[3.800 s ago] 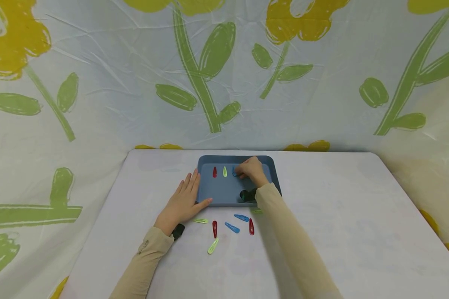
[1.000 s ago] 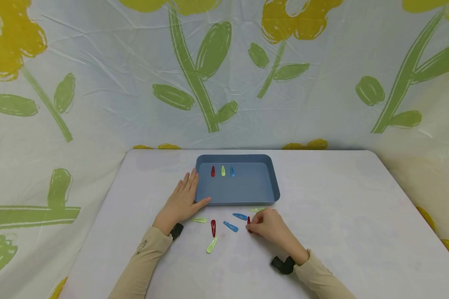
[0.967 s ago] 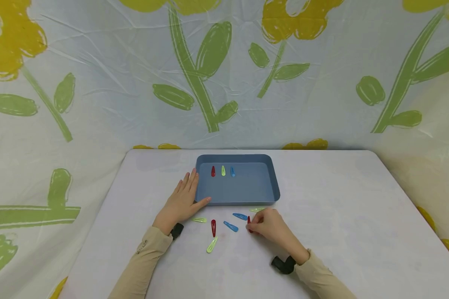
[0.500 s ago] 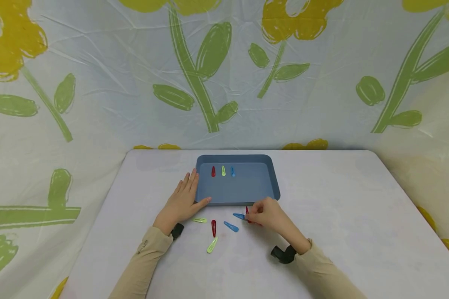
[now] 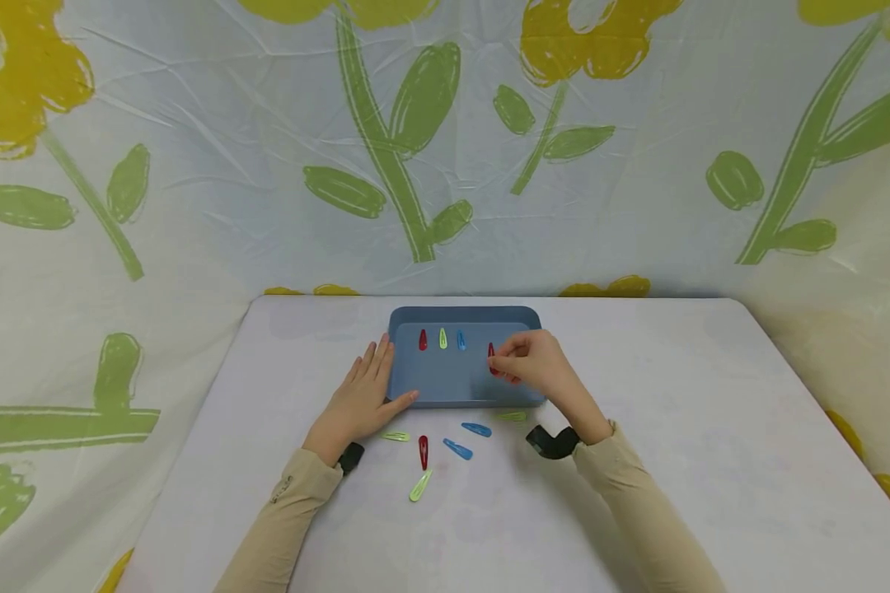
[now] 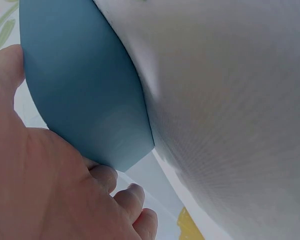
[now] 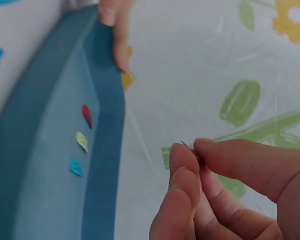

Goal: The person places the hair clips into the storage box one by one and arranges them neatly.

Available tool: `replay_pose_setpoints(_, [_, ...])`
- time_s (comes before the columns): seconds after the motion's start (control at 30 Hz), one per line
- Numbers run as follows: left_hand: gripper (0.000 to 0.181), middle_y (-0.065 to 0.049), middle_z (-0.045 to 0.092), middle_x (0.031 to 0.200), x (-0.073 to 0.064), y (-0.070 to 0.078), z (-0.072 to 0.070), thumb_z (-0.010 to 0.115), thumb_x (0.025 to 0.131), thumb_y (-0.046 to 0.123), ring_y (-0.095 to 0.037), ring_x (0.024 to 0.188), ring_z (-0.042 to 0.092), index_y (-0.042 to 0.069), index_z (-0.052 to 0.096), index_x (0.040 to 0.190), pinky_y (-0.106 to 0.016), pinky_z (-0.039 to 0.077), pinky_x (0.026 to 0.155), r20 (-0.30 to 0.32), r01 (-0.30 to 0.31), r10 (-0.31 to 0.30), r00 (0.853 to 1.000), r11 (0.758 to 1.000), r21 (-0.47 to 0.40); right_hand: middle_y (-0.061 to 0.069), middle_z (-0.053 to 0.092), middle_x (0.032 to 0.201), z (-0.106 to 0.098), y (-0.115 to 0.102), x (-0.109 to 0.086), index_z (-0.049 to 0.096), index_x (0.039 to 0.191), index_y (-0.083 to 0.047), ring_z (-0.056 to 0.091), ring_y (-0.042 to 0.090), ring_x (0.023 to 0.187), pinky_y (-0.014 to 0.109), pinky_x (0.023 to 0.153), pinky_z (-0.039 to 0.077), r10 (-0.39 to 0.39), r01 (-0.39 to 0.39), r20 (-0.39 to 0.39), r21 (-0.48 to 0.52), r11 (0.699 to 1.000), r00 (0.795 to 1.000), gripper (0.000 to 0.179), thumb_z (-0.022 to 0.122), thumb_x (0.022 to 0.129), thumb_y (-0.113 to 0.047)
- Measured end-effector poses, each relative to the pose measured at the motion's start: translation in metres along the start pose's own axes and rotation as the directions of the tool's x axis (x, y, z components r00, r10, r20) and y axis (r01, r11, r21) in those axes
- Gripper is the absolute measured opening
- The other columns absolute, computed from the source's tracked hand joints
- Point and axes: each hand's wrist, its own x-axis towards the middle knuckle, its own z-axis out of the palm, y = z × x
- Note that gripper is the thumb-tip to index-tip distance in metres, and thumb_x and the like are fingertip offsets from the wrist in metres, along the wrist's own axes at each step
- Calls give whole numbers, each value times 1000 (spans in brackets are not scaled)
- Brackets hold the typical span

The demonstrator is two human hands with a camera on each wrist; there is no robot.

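Observation:
My right hand (image 5: 537, 362) pinches a red snap hair clip (image 5: 492, 357) between thumb and fingertips, over the right part of the blue-grey tray (image 5: 452, 387). In the right wrist view only a thin edge of that clip (image 7: 190, 148) shows between the fingertips. Inside the tray, a red clip (image 5: 423, 339), a light green clip (image 5: 442, 338) and a blue clip (image 5: 461, 340) lie in a row near the far left. My left hand (image 5: 356, 403) rests with spread, straight fingers against the tray's left side, its thumb at the front left corner.
Before the tray on the white table (image 5: 638, 494) lie two blue clips, one of them (image 5: 477, 429) nearer the tray, a red clip (image 5: 423, 453) and three light green clips, one (image 5: 512, 417) close to the tray's front edge. A flowered cloth (image 5: 267, 165) hangs behind the table.
My right hand left a blue clip in the tray's row, then pinched the red clip from the table's right side and carried it forward over the tray. My left hand stays put.

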Motion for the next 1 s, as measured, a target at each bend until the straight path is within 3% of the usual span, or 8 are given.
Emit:
replay_pose_setpoints(0.13, [98, -16, -2, 165, 1, -2, 3, 47, 97, 64, -37, 151, 5, -3, 8, 157, -52, 10, 120, 2, 2, -2, 1000, 1000, 7, 9, 73, 76, -8, -5, 17, 73, 85, 1, 66, 37, 68, 43, 66, 59, -12, 14, -21, 58, 998, 1000, 16, 75, 89, -14])
replay_pose_setpoints(0.23, [98, -16, -3, 165, 2, -3, 4, 46, 97, 64, -37, 151, 4, -2, 6, 157, -52, 10, 120, 7, 5, -5, 1000, 1000, 11, 11, 73, 82, -11, -5, 29, 73, 90, 3, 66, 32, 69, 35, 66, 59, -9, 12, -16, 150, 989, 1000, 19, 72, 91, -16])
replay_pose_setpoints(0.37, [99, -15, -4, 165, 1, -3, 3, 45, 97, 65, -36, 151, 4, -2, 5, 157, -51, 9, 120, 15, 9, -9, 1000, 1000, 11, 14, 72, 88, -10, -1, 45, 72, 95, 6, 66, 26, 72, 31, 70, 59, 6, 0, -20, 277, 961, 1000, 23, 70, 94, -17])
replay_pose_setpoints(0.43, [99, -15, -4, 165, 1, -3, 3, 45, 97, 65, -36, 151, 4, -2, 6, 157, -51, 9, 120, 15, 9, -9, 1000, 1000, 11, 13, 71, 90, -8, 4, 53, 71, 97, 7, 66, 30, 77, 30, 72, 58, 19, -9, -30, 322, 947, 999, 25, 69, 94, -18])
replay_pose_setpoints(0.57, [99, -15, -4, 165, 1, -4, 4, 46, 97, 65, -36, 151, 4, -2, 7, 157, -51, 10, 120, 11, 6, -6, 1000, 1000, 10, 7, 71, 90, -4, 15, 67, 70, 102, 10, 63, 31, 83, 31, 75, 58, 67, -42, -51, 393, 919, 996, 28, 68, 95, -17])
replay_pose_setpoints(0.8, [99, -15, -4, 165, 1, -3, 3, 45, 97, 65, -36, 151, 4, -1, 5, 157, -51, 10, 120, 16, 3, -4, 1000, 1000, 11, 4, 63, 68, 6, 41, 85, 72, 95, 10, 58, 16, 59, 29, 67, 55, 205, -152, -85, 413, 898, 975, 24, 73, 90, -14])
replay_pose_setpoints(1.0, [98, -16, -3, 165, 0, -2, 2, 46, 97, 64, -37, 151, 4, -2, 6, 157, -52, 10, 120, 15, 2, -2, 1000, 1000, 2, 7, 68, 74, 15, 61, 93, 75, 95, 10, 58, 12, 56, 25, 60, 54, 271, -234, -65, 345, 909, 960, 19, 74, 88, -8])
